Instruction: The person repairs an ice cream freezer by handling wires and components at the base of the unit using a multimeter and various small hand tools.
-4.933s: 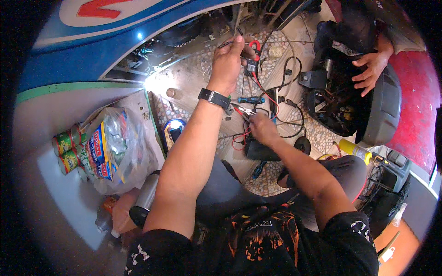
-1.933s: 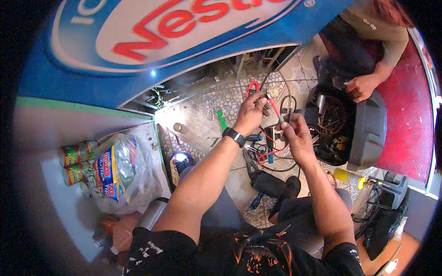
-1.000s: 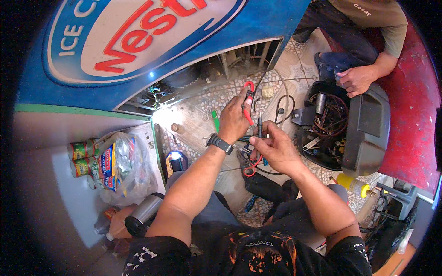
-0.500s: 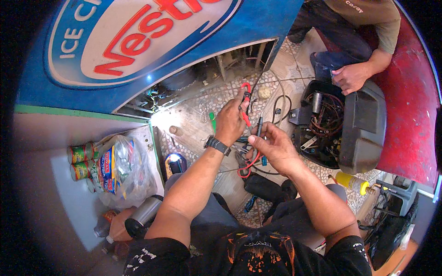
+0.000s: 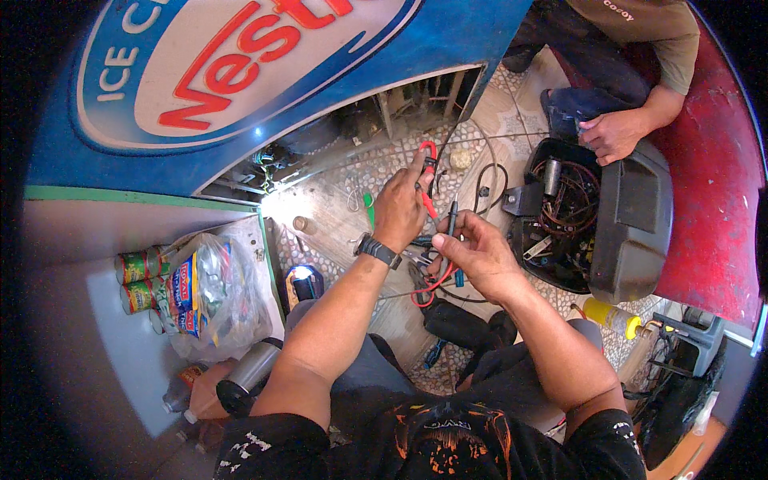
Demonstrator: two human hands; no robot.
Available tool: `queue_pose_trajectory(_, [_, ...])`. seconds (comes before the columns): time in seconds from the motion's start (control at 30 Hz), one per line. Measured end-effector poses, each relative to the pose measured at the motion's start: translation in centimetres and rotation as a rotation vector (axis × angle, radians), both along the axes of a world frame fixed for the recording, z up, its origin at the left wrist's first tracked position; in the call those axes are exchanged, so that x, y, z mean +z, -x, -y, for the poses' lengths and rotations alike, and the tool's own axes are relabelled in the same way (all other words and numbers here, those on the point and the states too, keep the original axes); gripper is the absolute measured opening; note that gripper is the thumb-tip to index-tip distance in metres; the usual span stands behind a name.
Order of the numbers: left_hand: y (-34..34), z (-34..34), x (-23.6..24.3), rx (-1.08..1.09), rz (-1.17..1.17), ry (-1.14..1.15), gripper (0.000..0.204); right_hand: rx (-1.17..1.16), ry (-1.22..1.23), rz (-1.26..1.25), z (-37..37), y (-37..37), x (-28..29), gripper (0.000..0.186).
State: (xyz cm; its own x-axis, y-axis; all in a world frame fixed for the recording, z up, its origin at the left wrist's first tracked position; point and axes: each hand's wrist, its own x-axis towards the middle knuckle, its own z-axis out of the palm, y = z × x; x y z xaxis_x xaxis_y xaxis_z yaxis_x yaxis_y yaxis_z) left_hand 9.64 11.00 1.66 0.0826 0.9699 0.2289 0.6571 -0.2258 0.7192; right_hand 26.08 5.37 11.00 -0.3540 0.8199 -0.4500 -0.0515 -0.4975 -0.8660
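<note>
My left hand (image 5: 402, 210), wearing a dark wristwatch (image 5: 379, 251), is closed around a clamp meter (image 5: 430, 158) whose red jaw sticks out past the fingers. A red test probe (image 5: 430, 206) shows beside the same hand; whether the fingers grip it too I cannot tell. Between thumb and fingers, my right hand (image 5: 482, 254) pinches a black test probe (image 5: 453, 218), its tip pointing away from me. Red and black test leads (image 5: 424, 299) loop below that hand. Several hand tools (image 5: 419, 258) lie on the floor between my arms, partly hidden.
Ahead stands a blue freezer (image 5: 448, 48) with its lower compartment exposed and a bright light at its left corner. An open black toolbox (image 5: 632, 228) holds wires and parts, with a co-worker's hand (image 5: 612, 136) at its edge. Cans (image 5: 142, 280) and a plastic bag (image 5: 228, 296) are at left.
Both hands keep nearly the same place and the same hold. The view has shifted only slightly.
</note>
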Motion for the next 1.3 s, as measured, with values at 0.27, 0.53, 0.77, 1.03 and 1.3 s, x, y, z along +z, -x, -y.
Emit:
queue_pose_trajectory(0.27, [-0.2, -0.2, -0.6, -0.004, -0.001, 0.028, 0.053, -0.011, -0.006, -0.021, -0.2, -0.1, -0.1, 0.02])
queue_pose_trajectory(0.53, [-0.5, -0.6, -1.1, -0.015, 0.022, 0.011, 0.054, -0.018, 0.002, -0.014, -0.4, -0.5, -0.4, 0.02])
queue_pose_trajectory(0.77, [-0.5, -0.5, -0.6, -0.006, 0.013, 0.056, 0.054, -0.003, 0.012, 0.003, -0.5, -0.3, -0.8, 0.021])
queue_pose_trajectory(1.03, [-0.3, -0.5, -1.4, 0.009, -0.044, 0.008, 0.043, 0.0, 0.021, 0.004, -0.7, -0.2, -0.8, 0.022])
queue_pose_trajectory(1.3, [0.1, -0.4, -1.3, -0.085, -0.023, -0.083, 0.039, 0.002, 0.145, -0.019, -1.0, -0.2, -0.5, 0.023])
